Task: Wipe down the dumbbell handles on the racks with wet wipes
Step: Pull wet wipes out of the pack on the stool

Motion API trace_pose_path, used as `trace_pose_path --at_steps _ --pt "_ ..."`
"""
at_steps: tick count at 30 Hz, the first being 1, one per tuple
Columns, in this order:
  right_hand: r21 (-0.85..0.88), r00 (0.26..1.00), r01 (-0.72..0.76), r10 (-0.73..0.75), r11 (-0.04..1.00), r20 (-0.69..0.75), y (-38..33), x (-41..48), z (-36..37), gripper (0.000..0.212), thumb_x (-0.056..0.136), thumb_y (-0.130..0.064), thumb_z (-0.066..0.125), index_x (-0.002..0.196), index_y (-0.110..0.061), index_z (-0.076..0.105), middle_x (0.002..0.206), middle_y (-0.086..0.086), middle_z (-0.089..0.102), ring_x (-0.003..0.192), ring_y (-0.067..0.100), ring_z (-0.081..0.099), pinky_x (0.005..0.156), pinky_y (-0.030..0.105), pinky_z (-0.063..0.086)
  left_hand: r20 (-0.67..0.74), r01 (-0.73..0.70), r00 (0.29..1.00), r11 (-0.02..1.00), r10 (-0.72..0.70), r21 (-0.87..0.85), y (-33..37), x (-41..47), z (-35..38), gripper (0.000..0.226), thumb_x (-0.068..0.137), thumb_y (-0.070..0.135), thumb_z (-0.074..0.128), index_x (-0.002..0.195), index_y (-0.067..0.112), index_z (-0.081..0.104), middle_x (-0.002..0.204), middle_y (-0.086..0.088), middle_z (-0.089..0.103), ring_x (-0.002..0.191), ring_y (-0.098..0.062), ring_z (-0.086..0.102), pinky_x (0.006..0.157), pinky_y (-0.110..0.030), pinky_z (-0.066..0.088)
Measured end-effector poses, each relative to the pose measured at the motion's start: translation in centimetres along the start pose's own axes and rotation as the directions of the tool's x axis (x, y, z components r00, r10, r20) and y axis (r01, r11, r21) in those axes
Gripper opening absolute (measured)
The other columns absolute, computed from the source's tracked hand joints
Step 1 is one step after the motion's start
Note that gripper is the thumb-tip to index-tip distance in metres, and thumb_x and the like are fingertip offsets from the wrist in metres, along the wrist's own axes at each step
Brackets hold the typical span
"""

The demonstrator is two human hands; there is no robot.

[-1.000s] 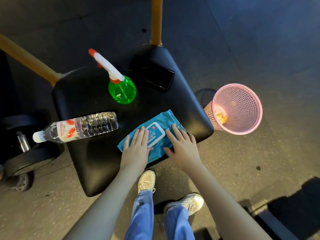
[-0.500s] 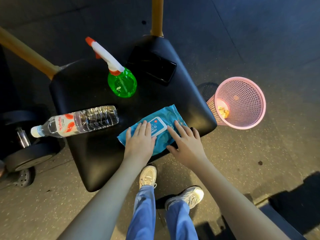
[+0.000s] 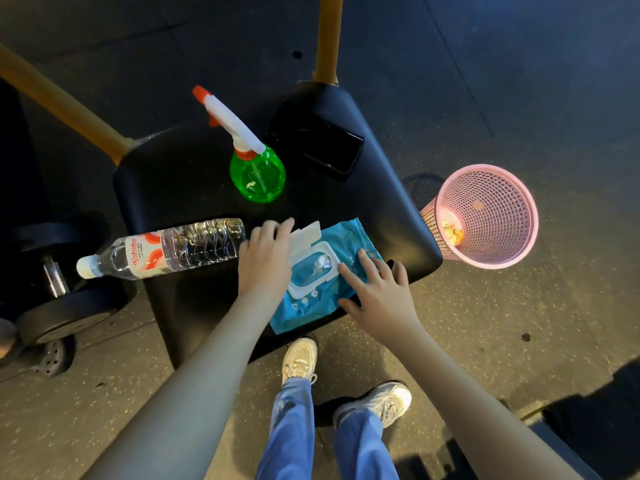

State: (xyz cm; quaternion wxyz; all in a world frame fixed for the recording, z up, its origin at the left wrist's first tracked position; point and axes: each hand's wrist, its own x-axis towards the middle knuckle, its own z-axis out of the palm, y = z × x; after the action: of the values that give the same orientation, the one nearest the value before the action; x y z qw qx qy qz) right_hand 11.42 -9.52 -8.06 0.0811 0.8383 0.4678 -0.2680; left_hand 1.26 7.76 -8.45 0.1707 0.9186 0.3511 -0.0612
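The pack's lid [image 3: 304,233], shut half a second ago, now stands flipped back toward the water bottle [image 3: 166,249], and the left hand [image 3: 266,258] has shifted from the pack's near end up to that lid. Its fingers lie fairly straight across the lid and press it back; the thumb is hidden. The right hand [image 3: 377,292] rests flat, fingers spread, on the far end of the wipes pack [image 3: 349,237] and steadies it. The pack lies at the near edge of the black padded counter [image 3: 180,174], with a spray bottle [image 3: 256,174] beyond it and a pink basket [image 3: 495,209] on the floor to the right. The step in hand appears to be getting a wipe out: the opening [image 3: 313,268] is exposed, and a white fold shows in it. The next move likely calls for pinching that fold and drawing one wipe free while the other hand pins the pack down. A dumbbell [image 3: 59,306] waits at the left, its handle untouched.
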Motion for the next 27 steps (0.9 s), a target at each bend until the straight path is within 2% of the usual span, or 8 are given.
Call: trace_pose_path --at_steps 3,8,13,16,19,21,24,27 --pt "-0.012 1.0 -0.014 0.014 1.0 0.013 -0.4 0.1 -0.2 0.065 0.095 -0.057 0.035 0.151 -0.036 0.01 0.16 0.007 0.005 0.145 0.028 0.008 0.115 0.055 0.002 -0.058 -0.147 0.985 0.961 0.165 0.235 -0.6 0.4 -0.1 0.07 0.079 0.001 0.045 0.145 0.017 0.029 0.124 -0.01 0.046 0.107 -0.028 0.048 0.088 -0.039 0.044" --pt "-0.009 1.0 -0.015 0.015 1.0 0.025 -0.4 0.2 -0.6 0.064 0.095 -0.057 0.036 0.151 -0.037 0.012 0.159 0.006 0.006 0.145 0.028 0.008 0.115 0.055 0.003 0.125 -0.497 0.868 0.829 0.481 0.256 -0.8 0.4 0.4 0.042 0.079 0.005 0.054 0.118 0.019 0.061 0.12 -0.006 0.056 0.114 -0.029 0.05 0.097 -0.04 0.042" --pt "0.008 0.999 -0.017 0.017 1.0 0.051 -0.4 0.1 -0.9 0.063 0.095 -0.055 0.035 0.151 -0.037 0.01 0.159 0.005 0.005 0.145 0.028 0.006 0.115 0.055 0.002 0.179 -0.329 0.92 0.935 0.35 -0.136 -1.2 -0.2 0.3 0.016 0.09 0.024 0.053 0.099 0.018 0.066 0.117 0.003 0.049 0.118 -0.016 0.041 0.103 -0.032 0.03" --pt "0.007 0.999 -0.02 0.02 1.0 0.047 -0.5 0.1 -1.0 0.061 0.096 -0.055 0.033 0.15 -0.037 0.012 0.159 0.004 0.007 0.145 0.027 0.008 0.115 0.055 0.003 0.162 -0.258 0.943 0.945 0.292 -0.2 -1.3 -0.1 0.2 0.031 0.093 0.043 0.051 0.079 0.016 0.06 0.106 0.008 0.05 0.107 -0.008 0.042 0.096 -0.027 0.031" --pt "0.016 0.999 -0.04 0.04 0.999 0.031 -0.8 0.1 -1.3 0.056 0.097 -0.054 0.031 0.149 -0.037 0.019 0.158 0.005 0.013 0.144 0.027 0.011 0.115 0.055 0.001 0.146 -0.321 0.93 0.939 0.337 -0.122 -1.6 -0.5 0.7 0.025 0.087 0.039 0.062 0.102 0.02 0.058 0.114 0.006 0.049 0.115 -0.013 0.044 0.101 -0.027 0.03" --pt "0.032 0.998 -0.049 0.05 0.998 -0.028 -1.2 0.4 -1.6 0.049 0.098 -0.049 0.034 0.145 -0.035 0.033 0.154 0.006 0.024 0.142 0.027 0.018 0.115 0.055 0.002 0.137 -0.329 0.932 0.941 0.336 -0.072 -1.8 -1.0 1.0 0.047 0.081 0.035 0.07 0.123 0.02 0.055 0.119 0.004 0.051 0.118 -0.017 0.046 0.104 -0.031 0.032" --pt "0.083 0.966 -0.012 0.033 0.996 -0.257 -2.1 1.3 -1.5 0.029 0.091 -0.038 0.056 0.115 -0.027 0.066 0.13 0.007 0.054 0.123 0.028 0.047 0.107 0.055 0.027 0.107 -0.305 0.945 0.951 0.309 -0.047 -2.2 -1.4 1.1 0.059 0.078 0.036 0.073 0.131 0.019 0.054 0.126 0.002 0.052 0.124 -0.019 0.045 0.106 -0.034 0.032" --pt "0.096 0.914 -0.007 0.045 0.995 -0.404 -3.2 2.4 -0.6 0.016 0.079 -0.032 0.073 0.092 -0.024 0.074 0.102 0.002 0.064 0.097 0.025 0.059 0.088 0.047 0.045 0.13 -0.286 0.946 0.954 0.296 -0.087 -2.8 -1.6 1.5 0.06 0.083 0.037 0.069 0.137 0.019 0.049 0.135 0.002 0.047 0.131 -0.017 0.039 0.11 -0.032 0.027"
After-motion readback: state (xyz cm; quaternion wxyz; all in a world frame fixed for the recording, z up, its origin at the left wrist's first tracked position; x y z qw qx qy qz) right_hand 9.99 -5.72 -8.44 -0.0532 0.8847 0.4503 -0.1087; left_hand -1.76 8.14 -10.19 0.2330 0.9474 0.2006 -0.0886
